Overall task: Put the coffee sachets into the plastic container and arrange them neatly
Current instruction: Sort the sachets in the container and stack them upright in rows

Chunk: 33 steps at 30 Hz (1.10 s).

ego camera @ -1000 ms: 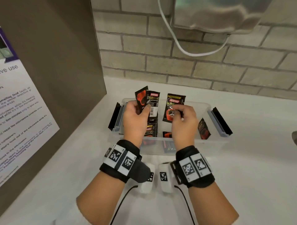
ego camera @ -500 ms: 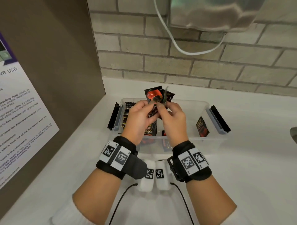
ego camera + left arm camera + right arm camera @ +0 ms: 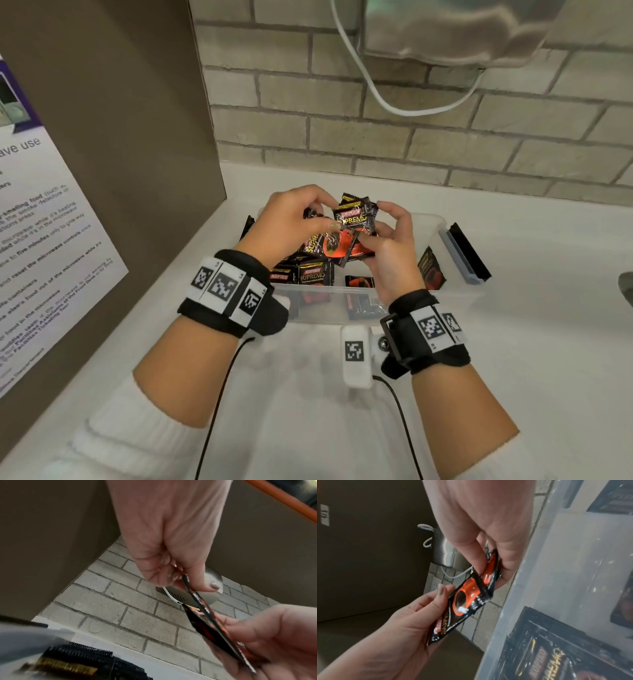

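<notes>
A small bunch of black and orange coffee sachets hangs over the clear plastic container, held by both hands. My left hand pinches the sachets from the left between thumb and fingers. My right hand grips the sachets from the right. Several more sachets stand in a row at the container's left side, seen through the container wall in the right wrist view. One sachet leans alone at the right end, and another lies flat in the middle.
The container sits on a white counter against a brick wall. A brown panel with a printed notice stands close on the left. A metal appliance with a white cable hangs above. Black-edged lid clips flank the container.
The two hands came together from holding separate sachets apart. The sachets are now bunched between both hands and tilted flatter over the container.
</notes>
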Tool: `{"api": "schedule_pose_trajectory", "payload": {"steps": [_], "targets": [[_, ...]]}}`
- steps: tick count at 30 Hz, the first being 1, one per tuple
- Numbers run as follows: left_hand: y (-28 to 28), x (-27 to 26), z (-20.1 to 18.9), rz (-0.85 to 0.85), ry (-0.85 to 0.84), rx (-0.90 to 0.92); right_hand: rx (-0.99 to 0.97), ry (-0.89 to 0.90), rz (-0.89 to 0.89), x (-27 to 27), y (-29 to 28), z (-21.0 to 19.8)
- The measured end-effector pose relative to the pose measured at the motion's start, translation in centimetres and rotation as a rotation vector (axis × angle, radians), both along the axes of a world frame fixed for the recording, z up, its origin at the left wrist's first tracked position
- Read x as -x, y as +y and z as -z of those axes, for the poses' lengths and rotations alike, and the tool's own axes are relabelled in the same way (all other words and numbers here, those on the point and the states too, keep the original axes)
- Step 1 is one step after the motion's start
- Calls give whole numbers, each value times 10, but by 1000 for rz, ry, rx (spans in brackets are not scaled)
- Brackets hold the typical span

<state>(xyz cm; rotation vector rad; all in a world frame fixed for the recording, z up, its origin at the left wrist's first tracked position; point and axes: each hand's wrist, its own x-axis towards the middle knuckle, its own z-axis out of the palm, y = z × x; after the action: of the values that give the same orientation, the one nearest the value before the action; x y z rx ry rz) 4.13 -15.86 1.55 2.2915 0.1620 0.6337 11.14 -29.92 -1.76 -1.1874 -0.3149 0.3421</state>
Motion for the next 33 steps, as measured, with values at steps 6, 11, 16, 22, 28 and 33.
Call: {"api": "schedule_pose_trajectory", "payload": {"steps": [6, 11, 16, 22, 28, 33], "targets": [[7, -10, -16, 52, -9, -107, -60, 16, -243, 4, -1, -4], [9, -18, -21, 61, -48, -172, -107, 59, -411, 10, 1, -5], [2, -15, -13, 41, -98, -84, 1, -53, -379, 14, 8, -6], [-14, 2, 9, 82, 53, 946, 98, -179, -281, 17, 9, -11], [-20, 15, 19, 212, 173, 1250, 647, -744, -84, 26, 16, -5], [-13, 18, 16, 186, 215, 1129, 794, -934, -310, 29, 12, -15]]}}
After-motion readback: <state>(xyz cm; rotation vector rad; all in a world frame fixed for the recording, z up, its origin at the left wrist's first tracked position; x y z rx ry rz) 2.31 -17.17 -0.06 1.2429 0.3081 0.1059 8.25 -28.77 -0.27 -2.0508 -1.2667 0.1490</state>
